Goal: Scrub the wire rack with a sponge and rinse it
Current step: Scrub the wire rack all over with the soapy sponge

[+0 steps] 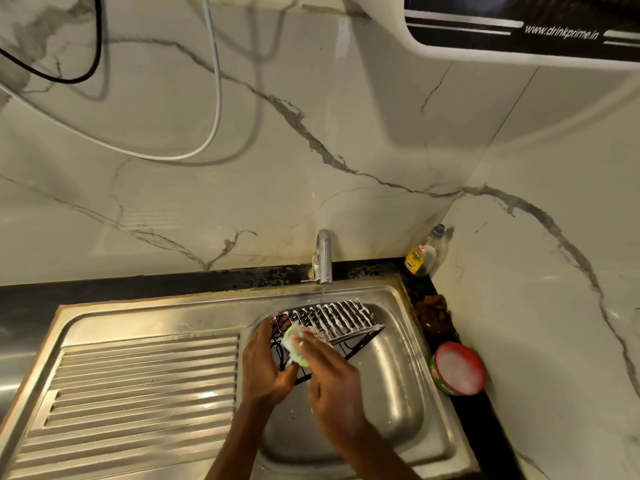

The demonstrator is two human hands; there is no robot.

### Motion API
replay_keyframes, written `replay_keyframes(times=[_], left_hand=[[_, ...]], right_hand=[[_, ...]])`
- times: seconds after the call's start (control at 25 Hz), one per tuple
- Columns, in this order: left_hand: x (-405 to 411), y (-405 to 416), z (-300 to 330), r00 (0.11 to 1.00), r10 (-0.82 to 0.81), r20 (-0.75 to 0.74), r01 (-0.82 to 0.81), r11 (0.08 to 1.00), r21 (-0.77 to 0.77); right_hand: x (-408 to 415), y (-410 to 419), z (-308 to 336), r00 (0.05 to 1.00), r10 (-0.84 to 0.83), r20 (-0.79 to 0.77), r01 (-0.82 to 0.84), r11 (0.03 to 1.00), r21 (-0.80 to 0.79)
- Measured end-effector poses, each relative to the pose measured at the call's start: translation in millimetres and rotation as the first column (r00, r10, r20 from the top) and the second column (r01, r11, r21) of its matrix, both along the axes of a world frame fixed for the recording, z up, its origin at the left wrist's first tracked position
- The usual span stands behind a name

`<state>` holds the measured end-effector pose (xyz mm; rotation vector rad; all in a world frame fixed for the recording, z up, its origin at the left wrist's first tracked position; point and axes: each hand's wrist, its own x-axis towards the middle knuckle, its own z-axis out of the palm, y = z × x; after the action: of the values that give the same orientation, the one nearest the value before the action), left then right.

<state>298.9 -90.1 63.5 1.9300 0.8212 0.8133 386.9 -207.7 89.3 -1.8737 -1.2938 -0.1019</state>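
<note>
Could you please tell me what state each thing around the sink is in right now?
Black wire rack: tilted over the basin, far bars coated in white foam.
Green-and-white sponge: pressed against the rack.
Left hand: grips the rack's near end.
Right hand: holds the sponge.
Chrome tap: running a thin stream.
Clear dish-soap bottle: upright, capped.
Round red soap tub: open, foamy.

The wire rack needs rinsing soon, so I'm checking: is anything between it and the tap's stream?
Nothing visible blocks it. The wire rack, soapy, is held over the sink basin, its far edge just below the tap, where a thin stream falls.
</note>
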Motion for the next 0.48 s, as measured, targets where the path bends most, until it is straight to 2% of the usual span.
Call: replay_keyframes(times=[0.08, 0.12, 0.16, 0.24, 0.32, 0.4, 0.48], left_hand=[[-1, -3, -2, 1.0, 0.002, -0.003, -0.002, 1.0, -0.011], [-3, -5, -3, 1.0, 0.012, -0.009, -0.012, 1.0, -0.008], [-6, -8, -2, 1.0, 0.021, -0.008, -0.021, 1.0, -0.014], [-9, -12, 1, 0.999, 0.031, 0.012, -0.031, 0.999, -0.021], [-10, -11, 1, 0.999, 0.036, 0.001, -0.036, 0.999, -0.014], [-8, -8, 0, 0.999, 0.044, -0.001, -0.044, 0.998, -0.038], [-4, -3, -3, 0.999, 0.047, -0.007, -0.047, 0.998, -0.045]], right_hand=[[18, -7, -6, 0.986, 0.089, 0.141, -0.091, 0.996, 0.007], [34, -13, -18, 0.98, 0.066, 0.185, -0.067, 0.998, -0.003], [55, -18, -32, 0.984, 0.004, 0.175, 0.0, 1.0, -0.025], [87, -29, -51, 0.98, -0.194, 0.043, 0.199, 0.97, -0.139], [84, -24, -48, 0.94, -0.335, -0.06, 0.32, 0.929, -0.186], [48, -7, -29, 0.954, -0.279, -0.108, 0.266, 0.957, -0.12], [2, 0, -5, 0.999, -0.043, -0.02, 0.042, 0.999, -0.029]])
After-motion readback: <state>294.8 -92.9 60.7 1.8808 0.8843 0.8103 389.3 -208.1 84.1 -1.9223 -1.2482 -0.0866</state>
